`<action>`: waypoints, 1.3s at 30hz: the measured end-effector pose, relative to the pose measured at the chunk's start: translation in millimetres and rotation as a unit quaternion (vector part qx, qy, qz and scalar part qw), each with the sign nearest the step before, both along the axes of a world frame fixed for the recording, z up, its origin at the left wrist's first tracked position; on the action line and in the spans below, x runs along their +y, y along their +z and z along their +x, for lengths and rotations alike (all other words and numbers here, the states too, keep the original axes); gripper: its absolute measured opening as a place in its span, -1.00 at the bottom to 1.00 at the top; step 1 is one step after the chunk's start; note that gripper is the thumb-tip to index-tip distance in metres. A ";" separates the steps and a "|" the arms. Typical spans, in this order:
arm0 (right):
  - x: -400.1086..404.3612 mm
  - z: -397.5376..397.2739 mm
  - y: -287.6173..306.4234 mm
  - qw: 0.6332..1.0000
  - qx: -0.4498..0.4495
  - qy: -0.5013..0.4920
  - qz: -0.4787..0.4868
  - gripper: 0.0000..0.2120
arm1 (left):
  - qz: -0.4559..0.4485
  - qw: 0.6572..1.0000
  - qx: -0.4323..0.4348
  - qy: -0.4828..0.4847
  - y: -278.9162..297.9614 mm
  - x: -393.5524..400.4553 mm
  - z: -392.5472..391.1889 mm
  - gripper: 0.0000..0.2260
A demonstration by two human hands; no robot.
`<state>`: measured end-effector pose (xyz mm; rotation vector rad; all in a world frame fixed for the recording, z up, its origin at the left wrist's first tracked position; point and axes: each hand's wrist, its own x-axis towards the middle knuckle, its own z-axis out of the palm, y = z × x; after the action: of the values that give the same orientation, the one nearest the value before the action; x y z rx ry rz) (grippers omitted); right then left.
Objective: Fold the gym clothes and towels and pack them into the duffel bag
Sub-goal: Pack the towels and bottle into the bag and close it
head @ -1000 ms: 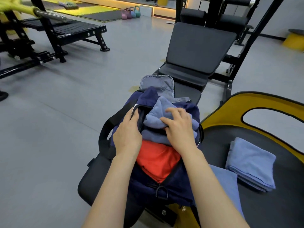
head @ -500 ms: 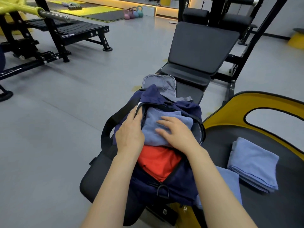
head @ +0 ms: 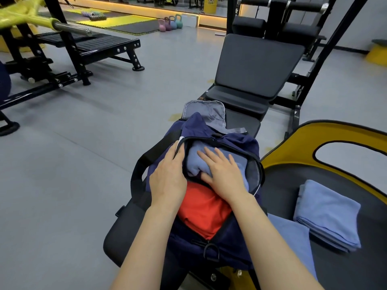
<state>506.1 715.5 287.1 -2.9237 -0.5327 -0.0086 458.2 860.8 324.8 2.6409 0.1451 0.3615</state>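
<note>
Fingers point(head: 211, 156) of our right hand point(head: 224, 176) lie straight and spread, pressing flat on the blue towel point(head: 194, 162) inside the open duffel bag point(head: 236, 143). Our left hand point(head: 167, 178) rests at 9 o'clock of the opening, its fingertips curled over the zipper edge, holding it back. At 6 o'clock of the towel we see a red garment point(head: 203, 214), also in the bag. The bag sits on a black bench point(head: 117, 237). At 3 o'clock, well apart, a second folded towel point(head: 328, 214) lies on a black-and-yellow pad point(head: 282, 185).
</note>
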 end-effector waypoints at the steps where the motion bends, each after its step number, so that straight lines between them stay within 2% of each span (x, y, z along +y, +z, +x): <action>1: -0.7 -0.1 -3.8 0.999 0.031 0.001 -0.017 -0.40 | -0.002 1.000 0.003 -0.001 -0.3 0.1 0.2 -0.38; 4: 0.0 -6.6 -14.0 0.994 0.101 0.012 -0.042 -0.08 | 0.004 1.000 0.006 -0.008 -0.8 1.2 1.4 -0.35; 6: -0.2 -7.2 -13.9 0.994 0.108 0.008 -0.024 -0.04 | 0.005 1.000 0.013 -0.025 -2.4 1.4 1.3 -0.34; 8: -2.2 -7.5 -9.3 0.994 0.105 0.004 -0.008 -0.15 | 0.010 0.999 0.022 -0.044 -2.3 -1.1 -0.7 -0.33; 10: -4.7 -9.5 -6.8 0.994 0.106 -0.003 -0.009 -0.33 | 0.023 0.997 0.032 -0.061 -3.5 -3.6 -2.0 -0.34; 12: -7.2 -13.2 -5.9 0.994 0.112 -0.006 -0.014 -0.41 | 0.024 0.996 0.038 -0.083 -6.0 -4.5 -1.3 -0.35; 14: -11.9 -15.2 -2.1 0.994 0.110 -0.009 0.002 -0.42 | 0.036 0.994 0.039 -0.100 -9.5 -5.1 -1.1 -0.37; 18: -32.7 -18.3 11.8 0.995 0.047 -0.047 0.079 -0.43 | 0.058 0.992 0.047 -0.105 -12.0 -7.2 -4.2 -0.39; 24: -69.6 -36.0 14.5 0.994 0.032 -0.086 0.067 -0.41 | 0.093 0.988 0.072 -0.102 -14.7 -8.9 -10.3 -0.41; 28: -88.3 -42.7 12.9 0.975 0.002 -0.133 0.180 -0.46 | 0.111 0.985 0.067 -0.110 -17.0 -11.3 -12.5 -0.44; 30: -102.0 -45.1 6.9 0.964 0.013 -0.168 0.206 -0.50 | 0.121 0.985 0.062 -0.110 -18.5 -12.9 -12.2 -0.45; 36: -133.2 -45.9 -20.5 0.943 0.111 -0.274 0.154 -0.62 | 0.153 0.980 0.067 -0.104 -21.9 -19.8 -9.7 -0.47; 39: -145.1 -48.9 -32.3 0.938 0.177 -0.292 0.065 -0.79 | 0.170 0.977 0.076 -0.100 -22.8 -22.4 -6.8 -0.47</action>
<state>457.1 570.3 254.8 -2.7402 0.3787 0.3823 451.4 838.4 302.0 2.9863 -0.1466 0.1235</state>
